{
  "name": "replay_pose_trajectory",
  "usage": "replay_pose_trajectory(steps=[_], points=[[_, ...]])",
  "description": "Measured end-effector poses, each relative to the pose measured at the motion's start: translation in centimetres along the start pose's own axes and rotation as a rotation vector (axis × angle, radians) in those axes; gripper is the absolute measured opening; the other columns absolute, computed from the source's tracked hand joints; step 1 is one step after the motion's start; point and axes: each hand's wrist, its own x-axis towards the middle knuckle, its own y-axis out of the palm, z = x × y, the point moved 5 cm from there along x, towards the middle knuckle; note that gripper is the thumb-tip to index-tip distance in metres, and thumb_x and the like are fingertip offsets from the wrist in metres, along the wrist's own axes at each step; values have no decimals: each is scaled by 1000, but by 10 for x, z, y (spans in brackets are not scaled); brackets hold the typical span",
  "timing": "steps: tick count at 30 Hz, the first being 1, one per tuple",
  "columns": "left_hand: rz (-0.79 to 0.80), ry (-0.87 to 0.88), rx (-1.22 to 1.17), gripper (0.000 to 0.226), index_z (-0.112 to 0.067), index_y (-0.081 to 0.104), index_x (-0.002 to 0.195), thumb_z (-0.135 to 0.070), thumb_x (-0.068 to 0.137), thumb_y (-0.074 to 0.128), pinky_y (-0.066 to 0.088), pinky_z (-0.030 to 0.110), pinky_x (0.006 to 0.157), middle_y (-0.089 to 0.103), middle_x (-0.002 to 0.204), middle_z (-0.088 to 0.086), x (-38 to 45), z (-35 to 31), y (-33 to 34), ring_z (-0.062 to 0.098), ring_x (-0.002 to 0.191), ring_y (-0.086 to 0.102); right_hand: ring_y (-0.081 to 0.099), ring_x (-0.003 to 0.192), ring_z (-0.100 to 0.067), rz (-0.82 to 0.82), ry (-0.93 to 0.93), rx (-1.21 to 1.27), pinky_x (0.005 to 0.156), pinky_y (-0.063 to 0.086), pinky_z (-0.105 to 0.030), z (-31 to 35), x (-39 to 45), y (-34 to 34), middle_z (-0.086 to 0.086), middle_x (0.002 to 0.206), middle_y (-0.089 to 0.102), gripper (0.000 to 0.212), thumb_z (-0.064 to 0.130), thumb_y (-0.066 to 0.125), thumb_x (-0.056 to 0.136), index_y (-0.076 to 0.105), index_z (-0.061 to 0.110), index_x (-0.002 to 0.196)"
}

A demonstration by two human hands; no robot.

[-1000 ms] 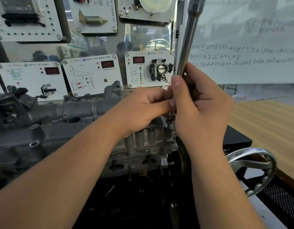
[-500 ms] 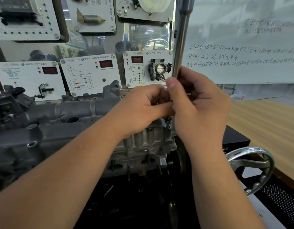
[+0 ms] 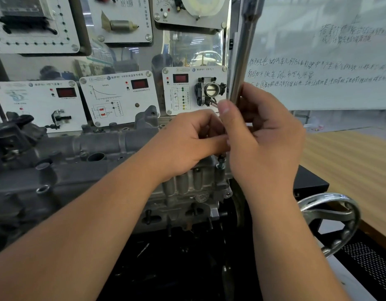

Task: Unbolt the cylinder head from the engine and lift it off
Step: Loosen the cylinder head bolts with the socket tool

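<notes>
The grey cylinder head (image 3: 101,146) lies across the engine (image 3: 183,198), from the left to the centre. A long chrome wrench (image 3: 242,57) stands nearly upright over the head's right end. My right hand (image 3: 263,144) grips its lower shaft. My left hand (image 3: 192,144) pinches the tool's lower end beside my right thumb. Below both hands a dark socket tip sits on a bolt (image 3: 221,162) at the head's right corner. The join between tool and socket is hidden by my fingers.
Sensor display panels (image 3: 120,96) hang on the board behind the engine. A whiteboard (image 3: 328,61) with writing fills the upper right. A chrome handwheel (image 3: 333,222) sticks out at the right of the stand, with a wooden table (image 3: 357,166) beyond it.
The wrench has swung from leaning right to nearly upright. Both hands stay on its lower end over the same bolt.
</notes>
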Motion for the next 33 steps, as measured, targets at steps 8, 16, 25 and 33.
replay_pose_trajectory(steps=[8, 16, 25, 33], points=[[47, -28, -58, 17, -10, 74, 107, -20, 95, 67, 57, 49, 91, 77, 101, 10, -1, 0, 0, 30, 99, 72, 71, 94, -6, 51, -39, 19, 78, 60, -36, 0, -1, 3, 11, 102, 73, 49, 24, 56, 100, 45, 19, 147], [-30, 0, -4, 17, -2, 68, 99, -16, 91, 73, 58, 44, 79, 70, 91, 21, 1, 1, 1, 24, 77, 68, 68, 92, -4, -49, -71, -68, 81, 54, -19, -1, 0, -3, 8, 98, 71, 29, 24, 66, 95, 71, 12, 121], [-1, 5, -22, 15, -8, 71, 100, -22, 97, 67, 57, 54, 86, 73, 95, 19, 0, 1, -1, 39, 90, 70, 70, 89, -8, 38, -41, -1, 76, 59, -31, -1, 3, 2, 11, 103, 72, 39, 31, 64, 96, 62, 17, 132], [-53, 25, -12, 26, -5, 65, 104, -24, 88, 73, 57, 59, 82, 72, 91, 19, -1, -1, -1, 38, 86, 72, 71, 85, -9, -55, 22, 22, 75, 60, -42, -6, 1, 0, 15, 92, 73, 26, 28, 75, 88, 71, 31, 113]])
